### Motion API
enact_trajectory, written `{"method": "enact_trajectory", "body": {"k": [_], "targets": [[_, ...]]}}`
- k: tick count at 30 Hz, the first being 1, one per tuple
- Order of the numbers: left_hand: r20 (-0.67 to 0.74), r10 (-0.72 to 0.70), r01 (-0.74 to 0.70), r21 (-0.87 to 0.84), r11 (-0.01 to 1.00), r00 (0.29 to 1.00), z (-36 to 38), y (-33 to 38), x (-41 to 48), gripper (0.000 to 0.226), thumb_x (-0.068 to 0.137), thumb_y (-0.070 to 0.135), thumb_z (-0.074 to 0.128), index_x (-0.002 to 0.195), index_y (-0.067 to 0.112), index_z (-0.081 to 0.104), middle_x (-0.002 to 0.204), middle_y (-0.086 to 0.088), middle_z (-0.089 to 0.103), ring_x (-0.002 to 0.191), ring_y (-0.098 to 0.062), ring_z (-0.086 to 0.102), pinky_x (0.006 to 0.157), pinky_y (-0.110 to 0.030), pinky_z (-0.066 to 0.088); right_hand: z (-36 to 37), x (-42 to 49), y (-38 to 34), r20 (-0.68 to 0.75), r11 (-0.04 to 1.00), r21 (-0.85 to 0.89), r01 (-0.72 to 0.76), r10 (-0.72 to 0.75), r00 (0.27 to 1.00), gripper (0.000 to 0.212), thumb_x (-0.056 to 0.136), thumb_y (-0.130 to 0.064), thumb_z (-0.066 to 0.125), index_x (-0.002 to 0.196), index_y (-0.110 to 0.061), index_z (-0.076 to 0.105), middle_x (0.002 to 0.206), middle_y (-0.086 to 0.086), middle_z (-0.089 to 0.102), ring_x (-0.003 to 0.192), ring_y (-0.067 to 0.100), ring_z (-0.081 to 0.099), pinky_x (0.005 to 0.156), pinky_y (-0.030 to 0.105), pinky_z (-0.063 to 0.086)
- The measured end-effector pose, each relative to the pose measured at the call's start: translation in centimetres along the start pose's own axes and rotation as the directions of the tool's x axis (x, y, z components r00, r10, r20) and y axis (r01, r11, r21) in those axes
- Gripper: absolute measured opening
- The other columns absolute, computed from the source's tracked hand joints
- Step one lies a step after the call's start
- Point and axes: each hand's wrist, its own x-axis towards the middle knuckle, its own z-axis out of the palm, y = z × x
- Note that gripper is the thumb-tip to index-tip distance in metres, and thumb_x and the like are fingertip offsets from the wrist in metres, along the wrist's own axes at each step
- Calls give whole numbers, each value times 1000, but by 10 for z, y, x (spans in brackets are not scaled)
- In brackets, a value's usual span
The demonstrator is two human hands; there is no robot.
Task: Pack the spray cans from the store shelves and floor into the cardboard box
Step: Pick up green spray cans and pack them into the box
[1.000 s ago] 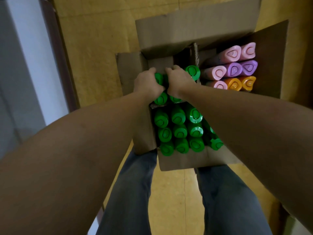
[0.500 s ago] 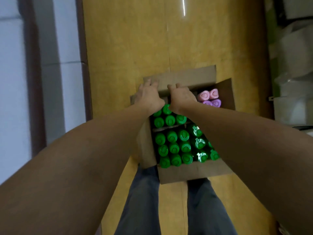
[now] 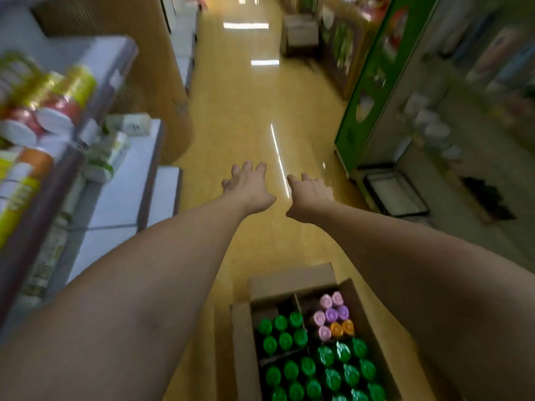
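Note:
The open cardboard box (image 3: 289,280) stands on the floor at the bottom of the view. Inside are many green-capped spray cans (image 3: 307,369) upright in rows, and a group of pink, purple and orange-capped cans (image 3: 333,316) in the far right compartment. Both arms stretch forward above the aisle, well beyond the box. My left hand (image 3: 246,183) has its fingers spread and holds nothing. My right hand (image 3: 309,189) is likewise empty, fingers loosely extended. More spray cans (image 3: 55,96) lie blurred on the left shelf.
White shelving (image 3: 121,180) with cans and packets lines the left side. A green display unit (image 3: 373,82) and blurred shelves stand on the right. The yellow floor (image 3: 249,96) of the aisle runs ahead, with a box (image 3: 298,33) at its far end.
Both hands left the green cans in the box and rose forward, empty. The view swung up from the box to the aisle and shelves.

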Motion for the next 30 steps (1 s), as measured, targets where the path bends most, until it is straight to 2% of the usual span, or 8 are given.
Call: {"method": "enact_trajectory", "body": {"k": [4, 8, 13, 17, 21, 23, 30], "targets": [[-91, 17, -11, 65, 998, 996, -86, 5, -13, 80, 92, 47, 65, 157, 24, 25, 161, -8, 26, 148, -34, 20, 112, -52, 32, -90, -13, -21, -156, 998, -23, 65, -68, 985, 67, 87, -31, 74, 144, -24, 39, 141, 9, 45, 126, 34, 45, 88, 45, 42], [-161, -9, 30, 127, 992, 987, -155, 13, -38, 80, 92, 47, 66, 157, 24, 27, 161, -10, 27, 148, -36, 20, 114, -55, 30, -159, -32, -33, -264, 990, -73, 122, -137, 955, 73, 86, -33, 75, 148, -23, 37, 142, 10, 46, 128, 35, 45, 97, 48, 45], [-302, -36, 75, 117, 990, 952, -214, 35, -75, 79, 89, 43, 70, 155, 28, 31, 158, -8, 33, 146, -36, 27, 116, -58, 31, -222, -59, -36, -394, 959, -117, 259, -284, 874, 77, 85, -34, 76, 150, -22, 36, 145, 12, 45, 129, 35, 46, 99, 50, 49], [-359, -63, 121, 143, 982, 931, -235, 62, -117, 83, 89, 42, 71, 158, 28, 27, 164, -6, 25, 152, -37, 17, 119, -59, 26, -247, -87, -28, -424, 923, -145, 356, -383, 821, 74, 86, -32, 75, 148, -21, 38, 143, 12, 46, 128, 35, 46, 97, 50, 50], [-421, -62, 158, 197, 967, 905, -250, 91, -161, 78, 88, 46, 68, 155, 26, 33, 160, -9, 29, 147, -38, 23, 113, -57, 32, -267, -120, -14, -428, 885, -163, 435, -461, 778, 73, 86, -37, 75, 148, -23, 38, 142, 11, 46, 129, 36, 46, 98, 49, 48], [-431, -79, 186, 211, 960, 899, -250, 103, -184, 78, 89, 45, 68, 155, 25, 31, 161, -10, 27, 148, -38, 20, 115, -57, 31, -270, -135, -12, -418, 862, -182, 473, -503, 756, 77, 85, -39, 76, 149, -22, 37, 142, 10, 46, 130, 36, 45, 99, 49, 48], [-515, -225, 368, 194, 909, 827, -258, 109, -255, 68, 86, 45, 63, 148, 27, 41, 152, -8, 38, 141, -36, 32, 109, -55, 40, -280, -192, -30, -399, 733, -232, 639, -671, 625, 73, 85, -41, 72, 148, -24, 38, 140, 9, 47, 128, 34, 47, 101, 48, 45]]}}
